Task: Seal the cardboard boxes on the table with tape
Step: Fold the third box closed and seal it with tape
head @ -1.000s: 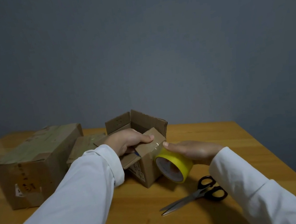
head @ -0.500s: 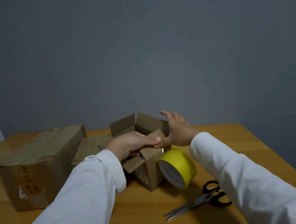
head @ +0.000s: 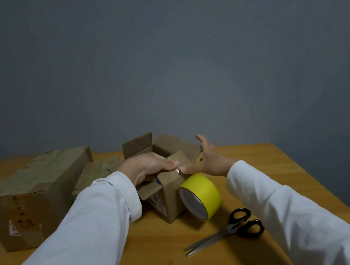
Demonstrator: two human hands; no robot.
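Note:
A small cardboard box [head: 170, 203] stands mid-table with its far flaps up. My left hand [head: 146, 167] presses the near flaps down, fingers curled over a flap. My right hand [head: 210, 160] is beside the box's right side, fingers spread, its thumb touching the flap edge by my left fingertips. A yellow tape roll [head: 200, 195] stands on its edge against the box's right face, with no hand on it. A large brown box [head: 32, 199], taped over its top, sits at the left.
Black-handled scissors [head: 227, 231] lie on the wooden table [head: 165, 258] to the right of the roll, blades pointing left. A flattened cardboard piece [head: 91, 174] lies between the two boxes. A grey wall stands behind. The table's right edge runs close to my right sleeve.
My right hand let go of the tape roll, rose to the box's right side and spread its fingers. The roll now rests against the box. My left hand stayed on the flaps.

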